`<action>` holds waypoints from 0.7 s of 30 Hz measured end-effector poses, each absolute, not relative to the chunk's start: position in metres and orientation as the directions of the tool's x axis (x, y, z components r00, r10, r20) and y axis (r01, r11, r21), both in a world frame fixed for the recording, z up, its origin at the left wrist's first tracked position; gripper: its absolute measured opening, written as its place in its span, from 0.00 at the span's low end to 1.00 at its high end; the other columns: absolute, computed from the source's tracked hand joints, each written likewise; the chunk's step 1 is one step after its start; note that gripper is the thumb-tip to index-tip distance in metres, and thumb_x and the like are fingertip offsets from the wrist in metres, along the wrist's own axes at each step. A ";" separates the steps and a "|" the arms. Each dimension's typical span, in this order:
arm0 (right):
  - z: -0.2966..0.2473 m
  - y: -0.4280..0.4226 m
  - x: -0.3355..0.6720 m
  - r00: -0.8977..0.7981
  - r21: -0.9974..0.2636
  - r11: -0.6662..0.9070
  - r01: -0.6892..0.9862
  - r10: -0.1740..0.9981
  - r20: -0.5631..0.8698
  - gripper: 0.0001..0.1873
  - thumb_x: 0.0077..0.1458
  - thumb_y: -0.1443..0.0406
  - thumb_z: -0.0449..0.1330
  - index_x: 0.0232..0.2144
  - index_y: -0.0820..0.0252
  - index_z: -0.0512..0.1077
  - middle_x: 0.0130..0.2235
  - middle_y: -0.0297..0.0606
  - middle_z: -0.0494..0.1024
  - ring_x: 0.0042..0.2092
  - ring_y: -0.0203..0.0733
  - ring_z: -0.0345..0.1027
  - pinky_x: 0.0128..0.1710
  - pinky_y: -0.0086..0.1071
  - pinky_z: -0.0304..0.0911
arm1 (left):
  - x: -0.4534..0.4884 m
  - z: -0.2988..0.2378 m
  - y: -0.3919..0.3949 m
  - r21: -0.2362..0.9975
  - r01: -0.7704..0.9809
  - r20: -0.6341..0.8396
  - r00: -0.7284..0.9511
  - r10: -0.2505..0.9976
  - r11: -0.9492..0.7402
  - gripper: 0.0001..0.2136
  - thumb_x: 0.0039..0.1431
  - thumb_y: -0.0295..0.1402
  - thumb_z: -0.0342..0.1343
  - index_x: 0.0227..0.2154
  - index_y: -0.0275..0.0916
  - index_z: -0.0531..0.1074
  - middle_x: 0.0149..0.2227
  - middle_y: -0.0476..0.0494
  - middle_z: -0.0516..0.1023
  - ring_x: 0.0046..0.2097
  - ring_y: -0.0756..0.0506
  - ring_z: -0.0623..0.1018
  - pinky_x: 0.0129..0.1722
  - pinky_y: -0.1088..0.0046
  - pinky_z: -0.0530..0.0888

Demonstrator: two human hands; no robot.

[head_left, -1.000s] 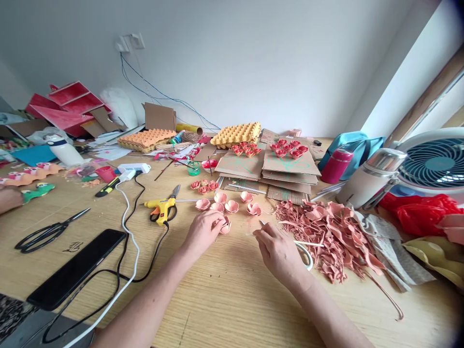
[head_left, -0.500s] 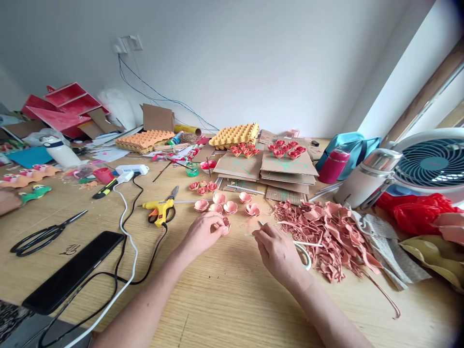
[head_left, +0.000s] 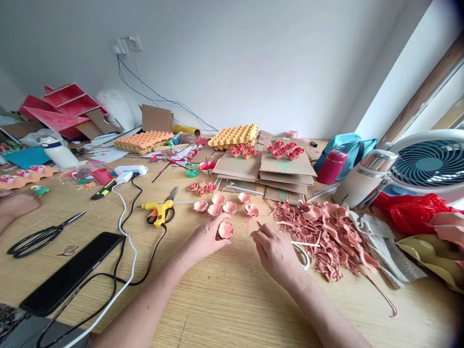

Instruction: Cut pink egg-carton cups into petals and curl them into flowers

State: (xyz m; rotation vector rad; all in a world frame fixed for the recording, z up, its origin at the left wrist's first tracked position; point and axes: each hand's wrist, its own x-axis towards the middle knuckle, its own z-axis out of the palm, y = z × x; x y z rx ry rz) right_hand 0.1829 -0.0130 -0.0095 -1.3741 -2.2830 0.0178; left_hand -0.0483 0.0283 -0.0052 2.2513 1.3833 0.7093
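My left hand (head_left: 207, 238) is closed round a pink egg-carton flower (head_left: 225, 230), its cupped petals facing up towards me. My right hand (head_left: 273, 249) is closed on scissors with white handles (head_left: 302, 256); a short bit of blade tip pokes out past the fingers, and the rest is covered by the hand. Just beyond the left hand stand several pink flower cups (head_left: 229, 207), with a group of redder flowers (head_left: 201, 188) behind them. Beside my right hand lies a heap of pink carton scraps (head_left: 326, 237).
To the left are a yellow glue gun (head_left: 159, 211), black scissors (head_left: 47, 237), a black phone (head_left: 72, 273), a power strip (head_left: 130, 170) and trailing cords. Another person's hand (head_left: 16, 208) rests at the left edge. Cardboard sheets (head_left: 286, 166) with red flowers stand behind; a thermos (head_left: 366, 179) and fan are right.
My left hand has turned and shifted slightly, so the flower in it now shows its open face. My right hand is nearly still. The other person's hand at the left has moved.
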 end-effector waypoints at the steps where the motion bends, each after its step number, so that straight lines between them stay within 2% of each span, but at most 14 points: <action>1: -0.010 -0.013 0.183 -0.387 -0.248 0.500 0.830 0.836 0.390 0.12 0.64 0.71 0.49 0.39 0.59 0.73 0.36 0.38 0.70 0.35 0.37 0.65 0.36 0.29 0.56 | -0.049 -0.007 0.029 0.571 0.691 0.220 0.393 0.893 -0.444 0.23 0.48 0.29 0.63 0.48 0.45 0.66 0.49 0.46 0.76 0.47 0.42 0.77 0.45 0.67 0.72; 5: -0.011 -0.013 0.183 -0.379 -0.284 0.505 0.815 0.835 0.398 0.12 0.64 0.71 0.50 0.39 0.58 0.73 0.36 0.38 0.71 0.35 0.37 0.65 0.37 0.29 0.57 | -0.048 -0.009 0.030 0.560 0.680 0.234 0.419 0.877 -0.474 0.19 0.49 0.29 0.62 0.45 0.44 0.70 0.50 0.44 0.76 0.49 0.41 0.76 0.49 0.64 0.71; 10: -0.012 -0.015 0.178 -0.348 -0.411 0.509 0.756 0.845 0.407 0.09 0.64 0.67 0.53 0.41 0.56 0.73 0.38 0.38 0.71 0.37 0.38 0.67 0.38 0.31 0.59 | -0.040 -0.007 0.026 0.612 0.629 0.263 0.410 0.873 -0.480 0.21 0.49 0.28 0.62 0.49 0.43 0.70 0.52 0.43 0.75 0.53 0.41 0.75 0.53 0.64 0.71; 15: -0.010 -0.018 0.171 -0.371 -0.520 0.552 0.652 0.831 0.415 0.09 0.62 0.67 0.55 0.42 0.54 0.74 0.36 0.36 0.69 0.36 0.37 0.66 0.36 0.30 0.60 | -0.030 -0.008 0.020 0.681 0.531 0.255 0.473 0.843 -0.504 0.21 0.52 0.35 0.63 0.50 0.43 0.70 0.49 0.42 0.77 0.48 0.42 0.77 0.47 0.67 0.74; 19: -0.006 -0.021 0.169 -0.365 -0.554 0.541 0.632 0.839 0.403 0.07 0.62 0.64 0.56 0.40 0.55 0.74 0.35 0.36 0.68 0.36 0.37 0.65 0.36 0.30 0.60 | -0.024 -0.010 0.015 0.666 0.538 0.252 0.490 0.835 -0.517 0.22 0.47 0.32 0.67 0.47 0.41 0.71 0.44 0.43 0.76 0.42 0.43 0.77 0.41 0.69 0.74; 21: -0.004 -0.024 0.167 -0.362 -0.550 0.534 0.642 0.844 0.396 0.07 0.61 0.63 0.57 0.39 0.55 0.75 0.34 0.35 0.68 0.35 0.37 0.65 0.36 0.30 0.60 | -0.020 -0.011 0.013 0.642 0.545 0.268 0.500 0.824 -0.539 0.19 0.47 0.30 0.66 0.44 0.40 0.72 0.40 0.44 0.75 0.39 0.45 0.76 0.38 0.70 0.73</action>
